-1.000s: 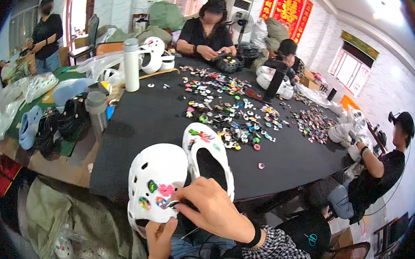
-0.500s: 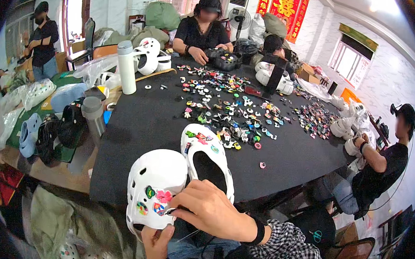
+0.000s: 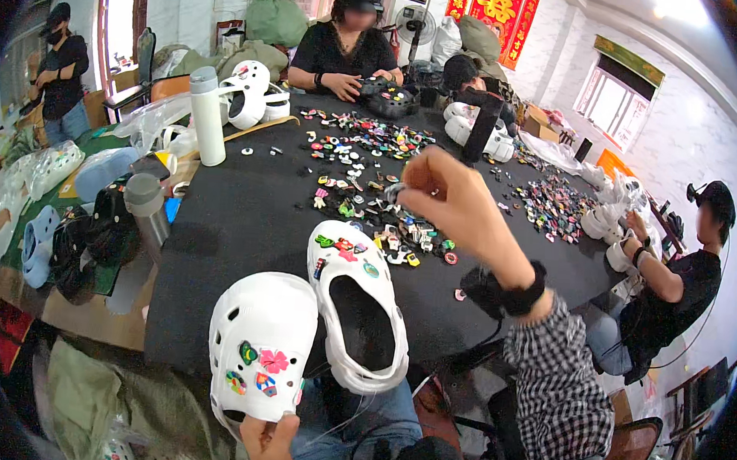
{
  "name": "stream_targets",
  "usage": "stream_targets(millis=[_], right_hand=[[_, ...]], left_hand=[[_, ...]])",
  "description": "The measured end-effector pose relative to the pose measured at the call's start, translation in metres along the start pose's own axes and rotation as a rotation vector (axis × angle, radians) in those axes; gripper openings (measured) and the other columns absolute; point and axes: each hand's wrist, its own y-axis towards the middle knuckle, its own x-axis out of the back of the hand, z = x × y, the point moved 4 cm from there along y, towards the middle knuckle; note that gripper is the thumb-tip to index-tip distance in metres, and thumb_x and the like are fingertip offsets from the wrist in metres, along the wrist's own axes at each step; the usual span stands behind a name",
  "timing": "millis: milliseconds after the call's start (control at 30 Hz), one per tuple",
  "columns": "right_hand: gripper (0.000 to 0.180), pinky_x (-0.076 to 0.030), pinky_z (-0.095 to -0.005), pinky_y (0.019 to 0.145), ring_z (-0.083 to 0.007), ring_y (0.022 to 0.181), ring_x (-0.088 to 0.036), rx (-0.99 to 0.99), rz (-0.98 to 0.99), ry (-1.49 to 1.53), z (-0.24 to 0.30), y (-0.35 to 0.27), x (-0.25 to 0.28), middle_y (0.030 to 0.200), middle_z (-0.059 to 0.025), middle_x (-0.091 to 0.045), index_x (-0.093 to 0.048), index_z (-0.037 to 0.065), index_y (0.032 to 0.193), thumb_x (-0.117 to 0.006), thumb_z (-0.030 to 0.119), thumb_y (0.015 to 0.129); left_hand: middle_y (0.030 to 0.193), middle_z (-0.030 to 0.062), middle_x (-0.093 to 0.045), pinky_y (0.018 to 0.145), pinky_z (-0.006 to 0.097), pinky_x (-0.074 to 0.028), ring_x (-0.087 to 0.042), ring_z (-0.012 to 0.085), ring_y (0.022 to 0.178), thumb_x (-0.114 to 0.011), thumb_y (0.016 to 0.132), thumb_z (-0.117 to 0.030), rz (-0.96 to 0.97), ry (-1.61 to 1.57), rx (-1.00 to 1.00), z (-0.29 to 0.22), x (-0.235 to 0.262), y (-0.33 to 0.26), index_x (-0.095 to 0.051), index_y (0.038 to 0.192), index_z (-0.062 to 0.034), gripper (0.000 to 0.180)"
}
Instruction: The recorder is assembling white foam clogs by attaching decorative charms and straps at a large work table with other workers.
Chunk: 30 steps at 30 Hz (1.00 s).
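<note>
My left hand grips the lower end of a white clog, thumb and finger closed on its edge. Several charms sit on that clog, among them a pink flower charm and a round green charm. A second white clog, with charms on its toe, lies beside it at the table's near edge. My right hand is raised over the pile of loose charms, its fingers pinched together. Something small and greyish shows at the fingertips, too unclear to name.
A black-topped table spreads ahead. On its left stand a white bottle, a grey tumbler and blue clogs. A person across handles a black clog. Another person sits at the right with white clogs.
My right hand has left the held clog and moved up and away over the charm pile. My left hand keeps its hold on the clog.
</note>
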Motion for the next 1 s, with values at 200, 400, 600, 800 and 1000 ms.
stream_targets(millis=[200,400,600,800,1000], right_hand=[[0.020,-0.052,-0.0377,0.070,-0.0272,0.077,-0.066,0.013,0.331,-0.231,-0.109,0.047,-0.027,0.083,-0.0136,-0.068,-0.065,0.004,0.090,-0.064,0.018,0.076],[0.020,-0.053,-0.0404,0.074,-0.0297,0.083,-0.067,-0.089,0.610,-0.440,-0.174,0.068,-0.088,0.092,-0.0105,-0.070,-0.070,0.013,0.094,-0.060,0.016,0.077],[0.026,-0.051,-0.0395,0.080,-0.0310,0.088,-0.064,0.191,0.364,-0.351,-0.182,0.074,-0.123,0.089,-0.0128,-0.066,-0.067,0.005,0.100,-0.058,0.005,0.076],[0.030,-0.052,-0.0384,0.082,-0.0315,0.090,-0.066,-0.019,0.396,0.066,-0.209,0.071,-0.129,0.095,-0.0142,-0.069,-0.064,0.001,0.098,-0.053,-0.004,0.070],[0.030,-0.054,-0.0334,0.079,-0.0247,0.089,-0.066,-0.278,0.373,0.412,-0.205,0.066,-0.107,0.096,-0.0137,-0.069,-0.064,-0.001,0.098,-0.049,-0.005,0.072]], left_hand=[[0.093,0.0054,-0.057,0.064,0.028,-0.038,-0.046,0.0123,0.075,-0.056,0.094,-0.011,-0.066,-0.243,0.353,0.007,0.005,-0.001,-0.058,0.107,0.0058,0.021],[0.116,0.0148,-0.050,0.078,0.030,-0.041,-0.052,0.0240,0.091,-0.051,0.098,-0.013,0.042,0.104,0.259,0.008,0.014,-0.017,-0.052,0.116,0.0075,0.028],[0.112,0.0146,-0.053,0.080,0.031,-0.040,-0.050,0.0210,0.090,-0.055,0.096,-0.014,0.102,0.370,-0.049,0.007,0.017,-0.011,-0.049,0.120,0.0052,0.031],[0.086,0.0065,-0.053,0.064,0.031,-0.036,-0.040,0.0143,0.072,-0.055,0.094,-0.023,-0.103,-0.034,0.426,-0.006,0.004,0.017,-0.057,0.098,0.0043,0.028],[0.080,0.0026,-0.048,0.061,0.030,-0.031,-0.041,0.0133,0.071,-0.055,0.093,-0.025,0.012,0.048,0.445,0.000,0.016,0.007,-0.057,0.101,0.0031,0.030]])
